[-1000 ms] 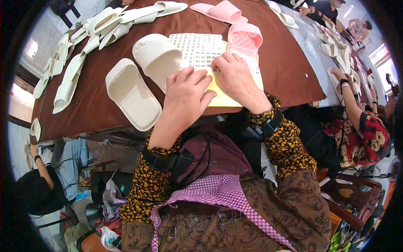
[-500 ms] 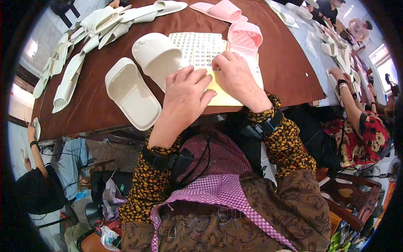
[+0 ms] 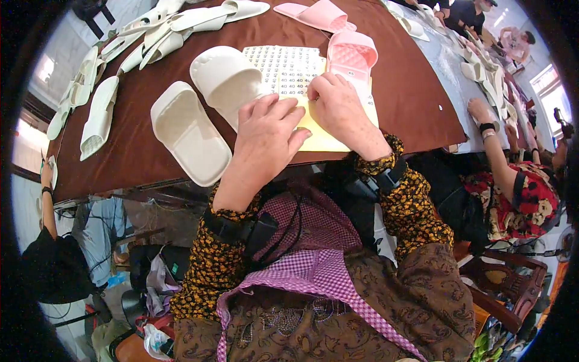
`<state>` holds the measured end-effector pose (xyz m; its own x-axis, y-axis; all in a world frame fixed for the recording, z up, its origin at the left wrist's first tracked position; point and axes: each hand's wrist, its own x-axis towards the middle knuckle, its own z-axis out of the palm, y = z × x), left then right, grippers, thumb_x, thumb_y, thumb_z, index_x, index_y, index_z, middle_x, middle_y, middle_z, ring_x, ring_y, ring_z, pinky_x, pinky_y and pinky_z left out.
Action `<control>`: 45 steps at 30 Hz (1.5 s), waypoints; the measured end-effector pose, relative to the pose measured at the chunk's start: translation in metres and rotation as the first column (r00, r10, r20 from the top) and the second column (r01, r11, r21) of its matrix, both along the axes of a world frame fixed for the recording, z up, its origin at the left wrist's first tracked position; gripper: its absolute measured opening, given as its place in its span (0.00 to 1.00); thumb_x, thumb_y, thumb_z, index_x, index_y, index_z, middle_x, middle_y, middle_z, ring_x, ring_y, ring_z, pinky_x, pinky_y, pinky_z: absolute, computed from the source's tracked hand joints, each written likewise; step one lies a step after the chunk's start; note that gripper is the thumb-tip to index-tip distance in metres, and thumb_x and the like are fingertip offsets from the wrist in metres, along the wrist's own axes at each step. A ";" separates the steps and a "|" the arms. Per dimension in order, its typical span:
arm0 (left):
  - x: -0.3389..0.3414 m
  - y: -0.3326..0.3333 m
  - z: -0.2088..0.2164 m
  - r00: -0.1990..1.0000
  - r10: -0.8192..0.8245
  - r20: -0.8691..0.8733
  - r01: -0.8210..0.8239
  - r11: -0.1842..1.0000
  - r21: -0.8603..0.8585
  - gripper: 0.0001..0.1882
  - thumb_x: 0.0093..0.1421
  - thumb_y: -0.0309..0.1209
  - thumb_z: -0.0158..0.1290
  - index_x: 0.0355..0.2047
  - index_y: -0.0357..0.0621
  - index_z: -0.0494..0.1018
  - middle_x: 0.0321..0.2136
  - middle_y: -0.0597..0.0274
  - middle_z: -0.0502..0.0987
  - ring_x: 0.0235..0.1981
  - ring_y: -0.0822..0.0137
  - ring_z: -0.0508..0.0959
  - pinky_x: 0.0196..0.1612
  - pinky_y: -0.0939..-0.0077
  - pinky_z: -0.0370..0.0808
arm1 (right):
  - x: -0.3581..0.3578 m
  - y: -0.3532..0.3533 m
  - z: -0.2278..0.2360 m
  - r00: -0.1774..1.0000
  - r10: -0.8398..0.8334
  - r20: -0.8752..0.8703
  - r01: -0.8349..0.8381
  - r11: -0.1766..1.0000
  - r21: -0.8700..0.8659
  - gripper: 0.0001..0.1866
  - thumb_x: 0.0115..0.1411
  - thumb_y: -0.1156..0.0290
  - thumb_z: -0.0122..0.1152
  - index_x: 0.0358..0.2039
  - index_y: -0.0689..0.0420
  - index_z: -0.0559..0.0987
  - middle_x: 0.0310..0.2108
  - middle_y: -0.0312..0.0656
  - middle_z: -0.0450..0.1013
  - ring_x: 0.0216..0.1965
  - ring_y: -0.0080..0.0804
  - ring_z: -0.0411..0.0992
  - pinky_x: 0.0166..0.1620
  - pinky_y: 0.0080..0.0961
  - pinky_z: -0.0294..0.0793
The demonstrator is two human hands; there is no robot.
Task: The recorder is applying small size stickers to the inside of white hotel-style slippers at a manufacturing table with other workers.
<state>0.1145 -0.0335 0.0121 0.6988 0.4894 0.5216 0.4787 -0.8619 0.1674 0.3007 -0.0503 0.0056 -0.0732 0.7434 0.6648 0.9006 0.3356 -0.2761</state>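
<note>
A sheet of small printed stickers (image 3: pixel 291 72) on yellow backing paper (image 3: pixel 325 137) lies at the table's near edge. Over its left part rests my left hand (image 3: pixel 265 145), thumb apart from the fingers, holding nothing I can see. My right hand (image 3: pixel 345 114) is on the right half of the sheet, thumb and forefinger pinched at the sticker rows; anything between them is too small to make out. A cream slide slipper (image 3: pixel 226 78) stands just left of the sheet, with its mate (image 3: pixel 187 130) nearer me. Behind my right hand sits a pink slipper (image 3: pixel 351 54) with a quilted insole.
A second pink slipper (image 3: pixel 313 15) lies at the far side of the brown-covered table (image 3: pixel 416 90). Several cream slippers (image 3: pixel 99 117) spread along the left. Another person's hand (image 3: pixel 482 111) works at the table on the right; a co-worker's arm (image 3: pixel 48 199) reaches in at far left.
My right hand has shifted slightly right on the sheet, and my left hand has stayed put. At the left, a cream slipper has moved a little; the co-workers' arms have moved too.
</note>
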 end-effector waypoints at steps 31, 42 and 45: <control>-0.138 -0.031 -0.020 0.777 0.364 0.514 -0.367 0.925 -0.099 0.10 0.54 0.20 0.53 0.38 0.36 0.74 0.40 0.52 0.74 0.40 0.53 0.73 0.44 0.64 0.70 | -0.142 0.052 0.050 0.824 0.566 0.026 -0.519 0.772 -0.366 0.08 0.53 0.75 0.49 0.29 0.58 0.78 0.33 0.52 0.73 0.36 0.51 0.73 0.39 0.41 0.73; -0.137 -0.024 -0.018 0.824 0.389 0.411 -0.392 0.916 -0.081 0.16 0.53 0.21 0.53 0.43 0.42 0.76 0.37 0.57 0.71 0.39 0.56 0.70 0.44 0.64 0.68 | -0.154 0.054 0.046 0.817 0.544 0.192 -0.459 0.815 -0.353 0.08 0.54 0.73 0.50 0.30 0.59 0.78 0.34 0.52 0.73 0.39 0.49 0.72 0.43 0.40 0.71; -0.135 -0.023 -0.013 0.848 0.399 0.349 -0.407 0.912 -0.055 0.18 0.51 0.21 0.53 0.44 0.44 0.76 0.35 0.57 0.68 0.38 0.57 0.69 0.43 0.64 0.67 | -0.155 0.056 0.044 0.811 0.543 0.219 -0.460 0.822 -0.335 0.08 0.54 0.72 0.51 0.29 0.59 0.78 0.33 0.51 0.73 0.39 0.48 0.73 0.43 0.39 0.72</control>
